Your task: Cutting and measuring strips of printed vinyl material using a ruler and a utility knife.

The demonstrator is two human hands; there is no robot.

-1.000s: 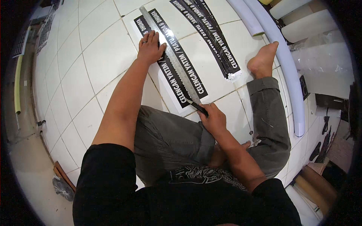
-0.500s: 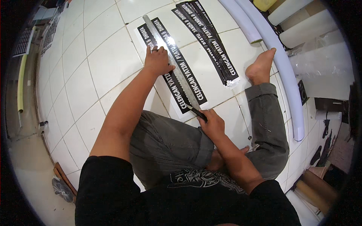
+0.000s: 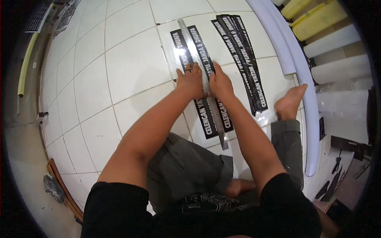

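Sitting on tiled floor (image 3: pixel 131 75). My left hand (image 3: pixel 191 81) and right hand (image 3: pixel 220 84) pressing flat, fingers spread, holding metal ruler (image 3: pixel 203 75) down on black strips (image 3: pixel 198 51).

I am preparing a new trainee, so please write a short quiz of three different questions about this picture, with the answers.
1. True or false: both hands press on the metal ruler.
2. Which lies nearer the bare foot: A, the pile of black strips, or B, the yellow tube?
3. What surface is the black sheet lying on?

Key:
1. True; the left hand and right hand rest side by side on it.
2. A.
3. The white tiled floor.
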